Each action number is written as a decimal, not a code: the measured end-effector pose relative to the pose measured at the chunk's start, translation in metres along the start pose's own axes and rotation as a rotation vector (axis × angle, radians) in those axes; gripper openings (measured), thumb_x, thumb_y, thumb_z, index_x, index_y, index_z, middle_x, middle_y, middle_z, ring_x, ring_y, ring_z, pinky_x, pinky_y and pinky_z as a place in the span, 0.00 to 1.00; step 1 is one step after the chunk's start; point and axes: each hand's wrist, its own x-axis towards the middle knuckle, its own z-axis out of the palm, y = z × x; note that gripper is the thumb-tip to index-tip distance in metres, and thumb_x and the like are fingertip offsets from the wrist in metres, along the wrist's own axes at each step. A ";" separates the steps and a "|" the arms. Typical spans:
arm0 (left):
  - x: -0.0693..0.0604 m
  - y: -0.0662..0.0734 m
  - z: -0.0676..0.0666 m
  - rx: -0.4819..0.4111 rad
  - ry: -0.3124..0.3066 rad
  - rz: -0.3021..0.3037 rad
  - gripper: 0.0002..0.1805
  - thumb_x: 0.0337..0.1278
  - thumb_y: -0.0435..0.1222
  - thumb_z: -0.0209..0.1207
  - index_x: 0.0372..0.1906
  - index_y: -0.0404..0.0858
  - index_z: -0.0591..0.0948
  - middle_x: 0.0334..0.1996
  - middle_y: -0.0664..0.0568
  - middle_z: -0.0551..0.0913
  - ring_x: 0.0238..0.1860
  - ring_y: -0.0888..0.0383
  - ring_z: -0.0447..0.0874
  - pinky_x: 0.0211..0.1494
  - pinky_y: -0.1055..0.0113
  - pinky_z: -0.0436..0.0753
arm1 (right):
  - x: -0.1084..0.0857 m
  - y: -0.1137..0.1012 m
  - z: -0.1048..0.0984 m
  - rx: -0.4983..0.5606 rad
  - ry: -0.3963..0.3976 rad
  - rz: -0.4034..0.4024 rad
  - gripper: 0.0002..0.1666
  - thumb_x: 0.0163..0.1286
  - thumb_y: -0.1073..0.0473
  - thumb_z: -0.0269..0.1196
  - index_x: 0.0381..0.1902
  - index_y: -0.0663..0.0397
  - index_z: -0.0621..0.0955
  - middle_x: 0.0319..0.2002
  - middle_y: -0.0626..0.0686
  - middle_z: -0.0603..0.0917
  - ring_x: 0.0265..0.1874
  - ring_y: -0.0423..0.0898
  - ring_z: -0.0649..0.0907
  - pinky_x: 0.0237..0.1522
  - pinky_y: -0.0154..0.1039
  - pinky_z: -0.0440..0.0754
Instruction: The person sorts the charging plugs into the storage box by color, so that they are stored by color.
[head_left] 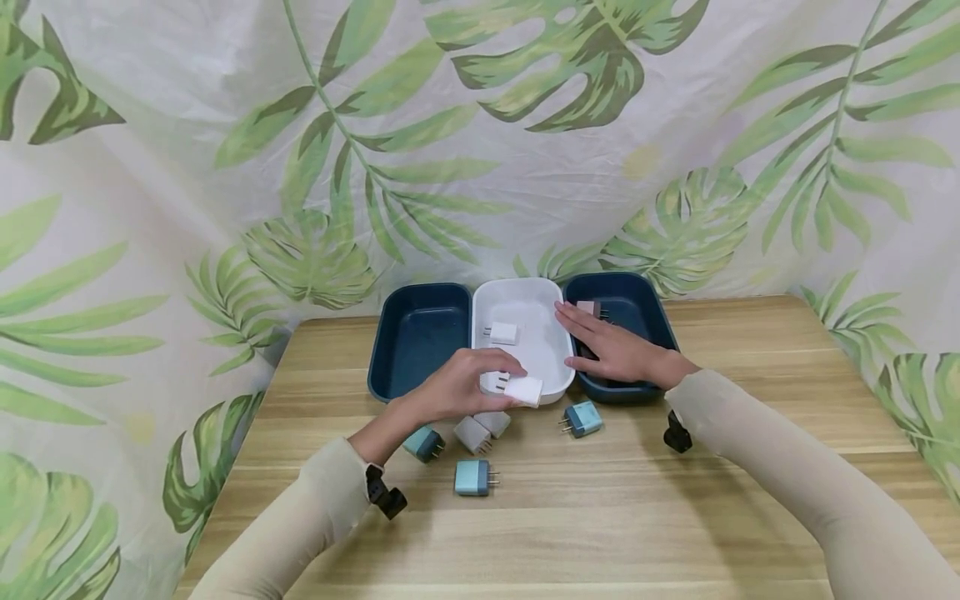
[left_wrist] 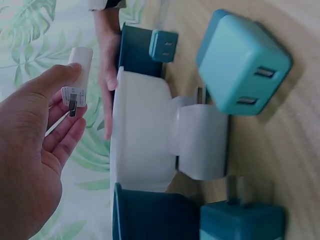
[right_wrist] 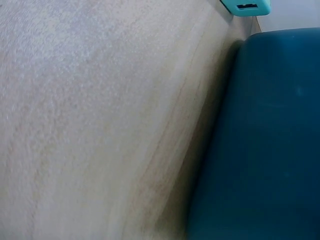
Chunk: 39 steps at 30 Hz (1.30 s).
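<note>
- A pale cloth backdrop printed with green leaves (head_left: 315,258) hangs behind the wood-grain table (head_left: 600,525), which carries everything.
- Three rectangular, plastic-looking trays stand in a row, presumably for easy reach: a left dark blue tray (head_left: 427,337), a white tray (head_left: 542,333) and a right dark blue tray (head_left: 639,304).
- The person's right grip (head_left: 615,350) has straight, spread fingers over the right tray, fingertips at the white tray's rim, seemingly to steady it.
- The left grip (head_left: 472,383) pinches a white block charger (head_left: 523,390) by its body between thumb and fingers, probably to keep the metal prongs free.
- That charger sits over the white tray's front edge; another white charger (head_left: 503,333) lies inside, matching in colour.
- Three teal-and-blue chargers (head_left: 472,478) and two grey chargers (head_left: 471,435) lie loose before the trays.
</note>
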 end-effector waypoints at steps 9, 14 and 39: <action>0.012 -0.013 -0.007 0.063 0.087 -0.097 0.18 0.57 0.35 0.77 0.52 0.37 0.89 0.50 0.49 0.90 0.51 0.55 0.88 0.56 0.60 0.87 | 0.000 -0.001 -0.001 0.002 -0.004 0.004 0.52 0.82 0.38 0.58 0.87 0.56 0.49 0.87 0.56 0.43 0.85 0.58 0.49 0.80 0.61 0.57; 0.016 -0.023 -0.007 0.121 0.148 -0.165 0.19 0.56 0.36 0.78 0.52 0.34 0.89 0.48 0.46 0.90 0.47 0.53 0.88 0.53 0.59 0.88 | 0.001 0.001 0.001 -0.004 -0.009 0.010 0.52 0.82 0.35 0.56 0.87 0.55 0.48 0.87 0.54 0.42 0.85 0.57 0.48 0.81 0.61 0.57; 0.041 -0.056 0.004 0.295 0.087 -0.334 0.19 0.57 0.39 0.78 0.52 0.35 0.90 0.46 0.45 0.91 0.44 0.53 0.89 0.48 0.59 0.87 | 0.002 0.004 0.002 0.015 -0.020 0.027 0.51 0.82 0.37 0.56 0.87 0.54 0.47 0.88 0.50 0.39 0.86 0.54 0.46 0.82 0.59 0.55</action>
